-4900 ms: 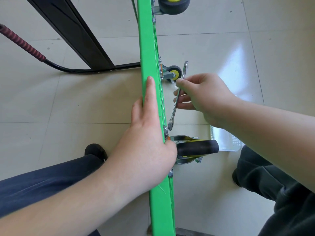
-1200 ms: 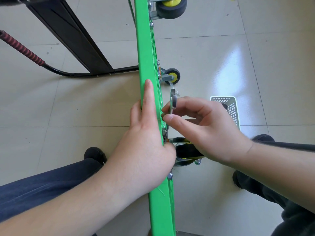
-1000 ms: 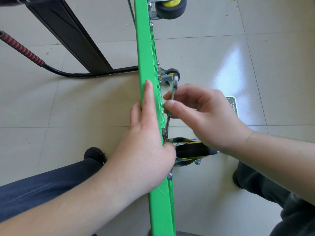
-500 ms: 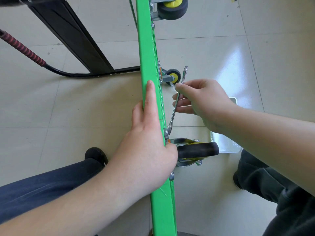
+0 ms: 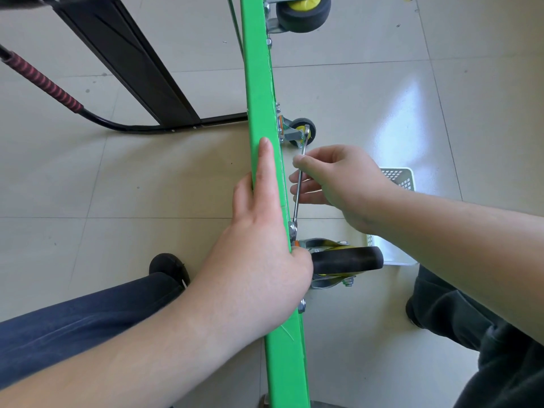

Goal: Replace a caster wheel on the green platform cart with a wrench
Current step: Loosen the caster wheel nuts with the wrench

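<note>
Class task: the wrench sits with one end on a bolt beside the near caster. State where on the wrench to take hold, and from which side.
Grip the wrench on its upper shank, near the free end, far from the bolt end, where leverage is greatest. Come from the right, as the right hand does: the green cart deck blocks the left.

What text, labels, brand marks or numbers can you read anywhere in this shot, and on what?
None can be read.
Green cart deck edge: plain paint, no lettering.
Slim steel wrench in the right hand: any size stamp is too small to read.
Black caster wheel and white mesh basket: no visible marking.
</note>
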